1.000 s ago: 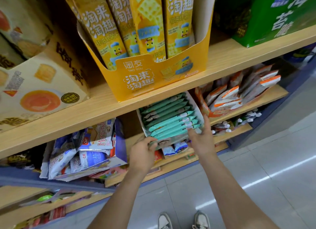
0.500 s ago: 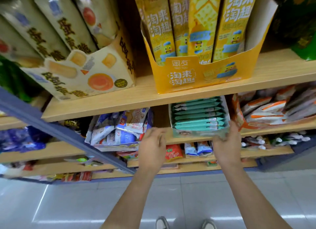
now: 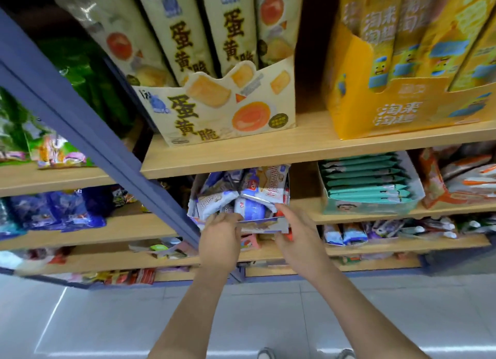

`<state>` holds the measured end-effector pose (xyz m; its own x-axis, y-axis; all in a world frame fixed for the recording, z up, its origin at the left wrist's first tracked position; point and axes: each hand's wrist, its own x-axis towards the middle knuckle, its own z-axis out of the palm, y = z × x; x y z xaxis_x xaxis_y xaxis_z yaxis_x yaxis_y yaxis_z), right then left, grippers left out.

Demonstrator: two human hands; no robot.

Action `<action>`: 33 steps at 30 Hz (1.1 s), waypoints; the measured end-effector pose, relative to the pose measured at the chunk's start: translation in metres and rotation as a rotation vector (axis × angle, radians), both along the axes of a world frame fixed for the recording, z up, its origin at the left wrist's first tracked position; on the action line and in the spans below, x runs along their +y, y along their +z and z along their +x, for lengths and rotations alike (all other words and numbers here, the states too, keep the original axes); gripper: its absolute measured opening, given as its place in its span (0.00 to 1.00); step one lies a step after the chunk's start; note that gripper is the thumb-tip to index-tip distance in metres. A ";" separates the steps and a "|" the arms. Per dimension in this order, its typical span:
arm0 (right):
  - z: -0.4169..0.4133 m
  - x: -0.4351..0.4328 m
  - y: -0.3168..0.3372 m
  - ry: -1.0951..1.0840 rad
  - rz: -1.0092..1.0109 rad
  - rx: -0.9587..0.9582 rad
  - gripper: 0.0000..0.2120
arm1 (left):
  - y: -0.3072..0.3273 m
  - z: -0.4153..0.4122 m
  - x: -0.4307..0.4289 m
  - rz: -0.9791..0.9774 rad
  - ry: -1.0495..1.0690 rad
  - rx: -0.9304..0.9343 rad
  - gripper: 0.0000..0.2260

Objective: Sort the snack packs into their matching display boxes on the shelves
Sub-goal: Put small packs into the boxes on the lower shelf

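Note:
A blue-and-white display box [image 3: 264, 226] sits on the middle shelf, stuffed with loose blue-and-white wafer packs [image 3: 251, 211] lying at mixed angles. My left hand [image 3: 220, 240] grips the box's front lip at its left end, fingers curled over the edge. At the right front corner, my right hand [image 3: 299, 236] holds the box with its thumb reaching over the lip onto a pack. To the right stands a teal display box [image 3: 367, 209] with teal packs [image 3: 362, 176] stacked neatly inside.
The shelf above carries a cream egg-yolk cracker box [image 3: 222, 114] and a yellow cracker box [image 3: 402, 114]. Orange packs [image 3: 467, 176] lie far right. A blue shelf upright [image 3: 80, 122] slants down just left of my hands. Lower shelves hold small packs; grey floor tiles lie below.
Both hands let go of the teal box and moved left to the blue-and-white box. My view swung left, bringing the cream box and the blue upright toward the centre.

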<state>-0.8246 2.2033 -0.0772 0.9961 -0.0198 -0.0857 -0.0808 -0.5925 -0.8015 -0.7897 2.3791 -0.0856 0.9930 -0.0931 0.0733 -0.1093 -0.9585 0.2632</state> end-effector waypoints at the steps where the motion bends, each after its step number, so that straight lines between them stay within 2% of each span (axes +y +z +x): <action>1: 0.005 0.009 -0.001 -0.018 -0.043 0.000 0.29 | -0.003 0.003 0.004 -0.011 -0.028 0.003 0.12; 4: 0.016 0.023 -0.008 -0.085 -0.174 -0.010 0.30 | -0.014 0.002 0.013 -0.014 -0.121 -0.002 0.12; 7: 0.011 0.026 -0.018 -0.146 -0.288 -0.048 0.24 | -0.018 -0.014 0.015 -0.021 -0.240 -0.064 0.16; 11: -0.015 0.024 -0.033 -0.184 -0.364 -0.142 0.19 | -0.026 -0.032 0.020 -0.042 -0.283 -0.056 0.17; 13: -0.026 0.023 -0.037 -0.158 -0.385 -0.145 0.18 | -0.025 -0.034 0.024 -0.092 -0.292 -0.088 0.14; 15: -0.033 0.022 -0.037 -0.153 -0.361 -0.135 0.18 | -0.016 -0.032 0.021 -0.195 -0.295 -0.162 0.03; 18: -0.032 0.023 -0.033 -0.165 -0.294 -0.130 0.22 | 0.012 -0.013 0.004 -0.234 -0.228 -0.211 0.13; 23: -0.027 0.022 -0.027 -0.188 -0.191 -0.093 0.26 | 0.033 0.032 -0.031 0.091 -0.107 0.093 0.25; 25: -0.026 0.022 -0.026 -0.189 -0.132 -0.068 0.28 | 0.029 0.042 -0.043 0.091 -0.095 0.183 0.27; 27: -0.023 0.021 -0.026 -0.190 -0.063 -0.048 0.29 | 0.025 0.050 -0.049 -0.054 -0.031 0.228 0.26; 30: -0.018 0.021 -0.023 -0.208 0.056 -0.034 0.29 | 0.026 0.055 -0.053 -0.410 0.095 0.261 0.21; 33: -0.015 0.020 -0.019 -0.225 0.155 -0.020 0.31 | 0.039 0.047 -0.049 -0.570 0.118 0.221 0.16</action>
<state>-0.8399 2.2231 -0.0960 0.9696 -0.2294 -0.0849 -0.1796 -0.4318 -0.8839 -0.7429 2.3299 -0.0465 0.9916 0.0110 -0.1292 0.1040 -0.6628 0.7415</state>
